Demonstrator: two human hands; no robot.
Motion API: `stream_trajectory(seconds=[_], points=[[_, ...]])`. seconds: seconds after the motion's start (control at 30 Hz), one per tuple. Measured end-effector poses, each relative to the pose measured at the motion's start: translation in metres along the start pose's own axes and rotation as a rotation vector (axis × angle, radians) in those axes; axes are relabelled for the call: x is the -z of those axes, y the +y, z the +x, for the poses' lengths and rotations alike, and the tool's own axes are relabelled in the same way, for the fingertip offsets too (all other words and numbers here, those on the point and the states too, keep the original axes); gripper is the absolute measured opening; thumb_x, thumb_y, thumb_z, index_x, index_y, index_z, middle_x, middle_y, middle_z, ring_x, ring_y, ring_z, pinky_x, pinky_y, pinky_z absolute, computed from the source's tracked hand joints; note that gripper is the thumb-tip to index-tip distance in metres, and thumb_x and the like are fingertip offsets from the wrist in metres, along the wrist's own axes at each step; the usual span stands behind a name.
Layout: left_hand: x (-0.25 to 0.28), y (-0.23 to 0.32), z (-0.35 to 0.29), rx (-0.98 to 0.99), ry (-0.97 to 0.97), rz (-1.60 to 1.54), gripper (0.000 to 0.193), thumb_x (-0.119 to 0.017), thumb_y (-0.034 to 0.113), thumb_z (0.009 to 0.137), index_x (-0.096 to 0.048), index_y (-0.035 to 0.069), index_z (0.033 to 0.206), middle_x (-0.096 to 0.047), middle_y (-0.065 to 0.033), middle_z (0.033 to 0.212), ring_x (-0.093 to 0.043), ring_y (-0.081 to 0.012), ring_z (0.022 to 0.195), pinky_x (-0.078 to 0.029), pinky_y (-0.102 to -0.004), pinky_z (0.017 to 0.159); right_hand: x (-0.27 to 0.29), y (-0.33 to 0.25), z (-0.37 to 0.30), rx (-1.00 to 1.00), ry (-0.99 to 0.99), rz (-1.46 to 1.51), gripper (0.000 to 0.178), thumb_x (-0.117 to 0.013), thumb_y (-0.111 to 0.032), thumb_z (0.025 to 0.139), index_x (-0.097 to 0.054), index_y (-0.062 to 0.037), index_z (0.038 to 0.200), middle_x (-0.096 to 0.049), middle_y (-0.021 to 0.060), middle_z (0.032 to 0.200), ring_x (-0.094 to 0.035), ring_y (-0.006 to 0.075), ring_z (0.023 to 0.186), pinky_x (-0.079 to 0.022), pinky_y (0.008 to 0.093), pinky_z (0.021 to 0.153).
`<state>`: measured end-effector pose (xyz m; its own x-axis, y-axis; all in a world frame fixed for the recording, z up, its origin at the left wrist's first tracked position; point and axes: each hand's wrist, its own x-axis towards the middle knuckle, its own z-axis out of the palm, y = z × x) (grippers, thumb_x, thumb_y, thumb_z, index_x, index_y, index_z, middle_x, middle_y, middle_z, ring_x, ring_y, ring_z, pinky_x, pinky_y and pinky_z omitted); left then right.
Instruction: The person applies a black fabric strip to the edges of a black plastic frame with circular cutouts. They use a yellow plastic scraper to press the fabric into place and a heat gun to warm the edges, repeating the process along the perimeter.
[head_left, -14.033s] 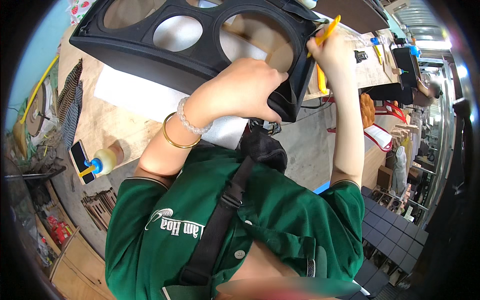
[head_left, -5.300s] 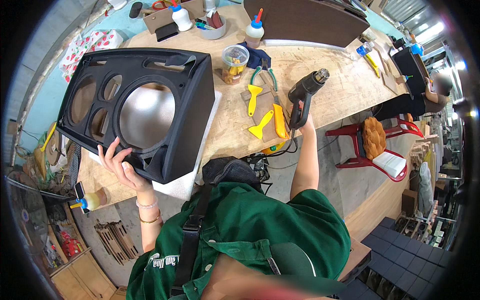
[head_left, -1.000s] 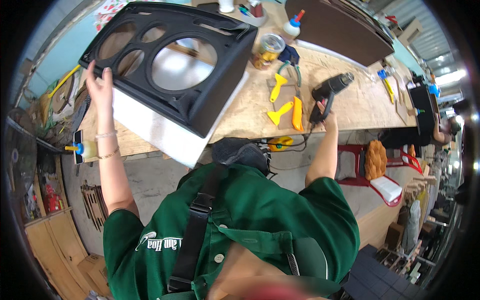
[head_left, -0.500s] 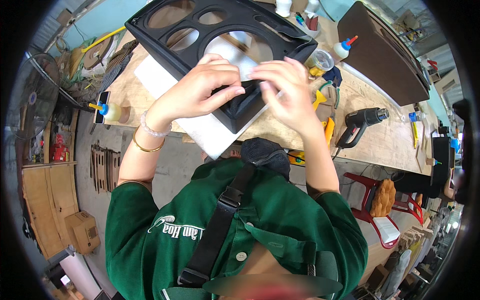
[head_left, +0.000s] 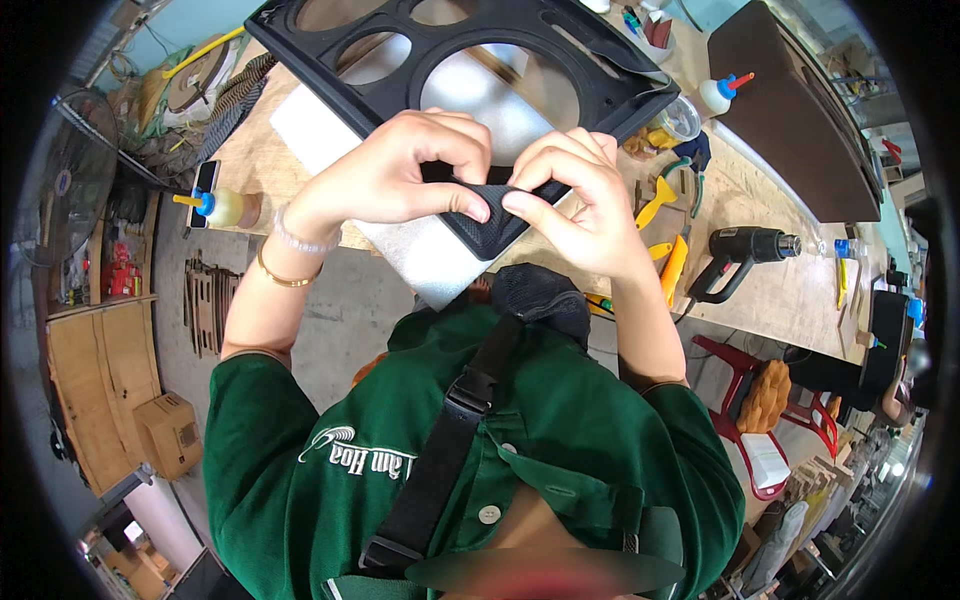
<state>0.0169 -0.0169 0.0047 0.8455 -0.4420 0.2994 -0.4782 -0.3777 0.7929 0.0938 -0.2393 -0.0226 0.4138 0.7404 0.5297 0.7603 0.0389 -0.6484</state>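
A large black speaker cabinet (head_left: 603, 92) with round cut-outs lies on a white foam sheet (head_left: 425, 265) on the wooden workbench. At its near corner is black textured covering material (head_left: 492, 228). My left hand (head_left: 395, 170) is closed on this covering from the left, thumb on top. My right hand (head_left: 582, 205) pinches it from the right, thumb pressed close to the left thumb. The curled fingers of both hands are partly hidden behind the material and the cabinet edge.
To the right lie a black heat gun (head_left: 740, 257), a yellow scraper (head_left: 656, 204), a yellow cutter (head_left: 675, 268) and a clear tub (head_left: 680, 120). A large brown box (head_left: 795, 115) stands behind them. A glue bottle (head_left: 230, 209) is at the left bench edge.
My right hand, raised and apart with loose fingers before, has come down and now pinches the covering beside my left thumb. The cabinet sits slightly farther right in view.
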Motion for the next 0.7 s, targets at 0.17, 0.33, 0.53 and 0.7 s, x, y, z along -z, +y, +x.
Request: stream_trajectory(seconds=[0.17,0.33,0.53,0.7], points=[[-0.014,0.001,-0.006,0.063,0.235,0.043,0.028,-0.081,0.018,0.078,-0.059,0.001,0.073,-0.054,-0.0046,0.070,-0.050,-0.0194,0.069,-0.042,-0.0326,0.066,-0.014,-0.001,0.003,-0.049,0.123,-0.049,0.012,-0.074,-0.011,0.078,-0.062,-0.0098,0.079,-0.062,0.0004,0.085,-0.055,0.0177,0.081,-0.032,0.0329,0.080],[-0.019,0.003,-0.002,0.181,0.274,0.209,0.029,-0.077,0.018,0.082,-0.056,0.001,0.072,-0.053,-0.0084,0.069,-0.051,-0.0263,0.070,-0.042,-0.0357,0.069,-0.019,-0.003,0.005,-0.091,0.135,-0.189,0.013,-0.072,-0.015,0.077,-0.060,-0.0107,0.078,-0.057,0.0005,0.080,-0.054,0.0212,0.078,-0.033,0.0348,0.076],[-0.015,0.000,0.004,0.131,0.073,0.405,0.027,-0.076,0.019,0.081,-0.057,0.001,0.075,-0.054,-0.0094,0.072,-0.048,-0.0296,0.074,-0.042,-0.0370,0.075,-0.014,-0.011,0.009,-0.142,-0.083,-0.372,0.011,-0.066,-0.017,0.085,-0.061,-0.0077,0.088,-0.060,0.0053,0.098,-0.054,0.0243,0.093,-0.035,0.0360,0.083],[-0.007,-0.004,0.011,0.302,-0.170,0.415,0.017,-0.073,0.014,0.082,-0.061,0.002,0.079,-0.056,-0.0104,0.070,-0.051,-0.0303,0.073,-0.043,-0.0370,0.078,-0.011,-0.025,0.009,-0.062,0.135,-0.139,0.019,-0.075,-0.020,0.080,-0.064,-0.0086,0.090,-0.061,0.0107,0.117,-0.055,0.0282,0.108,-0.039,0.0397,0.093]])
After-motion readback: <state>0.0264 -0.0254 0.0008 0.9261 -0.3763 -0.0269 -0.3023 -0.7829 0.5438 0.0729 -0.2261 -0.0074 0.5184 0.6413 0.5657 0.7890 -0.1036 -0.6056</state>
